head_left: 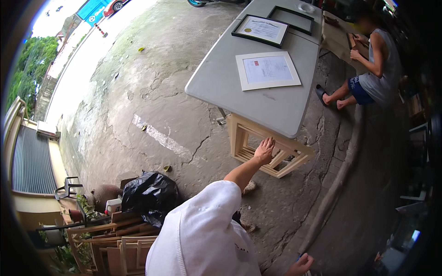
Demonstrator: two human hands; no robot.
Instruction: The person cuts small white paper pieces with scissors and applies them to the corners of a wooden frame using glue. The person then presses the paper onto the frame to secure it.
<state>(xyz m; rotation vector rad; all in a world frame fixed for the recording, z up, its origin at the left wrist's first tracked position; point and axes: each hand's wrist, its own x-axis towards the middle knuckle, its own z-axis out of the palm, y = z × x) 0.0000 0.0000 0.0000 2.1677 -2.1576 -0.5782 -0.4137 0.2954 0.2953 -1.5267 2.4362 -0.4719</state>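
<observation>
My left hand (265, 151) reaches forward and rests on the upper edge of a group of bare wooden picture frames (235, 138). Its fingers look stretched out over the wood. The frames stand on the ground, leaning together at the near end of a grey folding table (212, 76). Low in the picture, my right hand (301, 265) is beside my body with its fingers curled; what it holds, if anything, I cannot make out. On the tabletop lie a certificate in a white mat (293, 79), a black-framed certificate (276, 42) and an empty black frame (309, 26).
At the right, a person (380, 55) in a grey sleeveless top handles a brown piece at another table. A black plastic bag (149, 193) and stacked wooden frames (124, 250) are at lower left. The concrete ground (152, 96) is cracked; a raised curb (338, 184) runs along the right.
</observation>
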